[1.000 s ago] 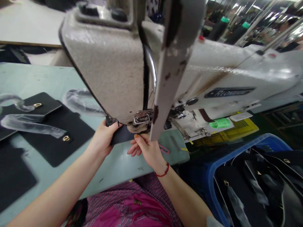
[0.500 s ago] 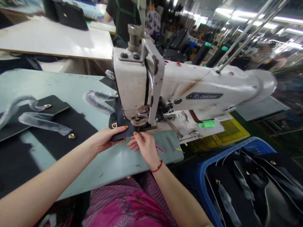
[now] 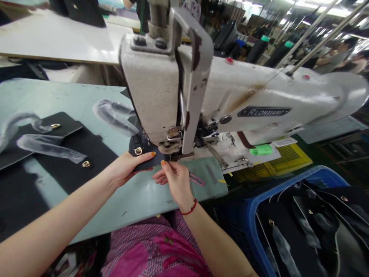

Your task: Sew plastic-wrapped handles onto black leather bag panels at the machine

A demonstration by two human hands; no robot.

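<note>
Head view: one black piece (image 3: 158,157), with a gold clasp (image 3: 138,150), lying on the green table (image 3: 138,196) with its far edge under the head of the sewing machine (image 3: 155,88); needle hidden. Left hand (image 3: 127,170): clamped on the piece, thumb flat on top, fingers beneath, presumably to keep it level and steer it. Right hand (image 3: 178,180): thumb at the near right edge, fingers curled; whether it pinches, cannot tell; likely placed to guide that edge. Pink tool (image 3: 196,179): just right of the right hand, probably left there for easy reach. Blue basket (image 3: 253,215): similar pieces inside, standing close by the table, seemingly for handy stacking. Differences: against one second ago, the machine looks smaller, and the clasp now shows clear of the left thumb.
</note>
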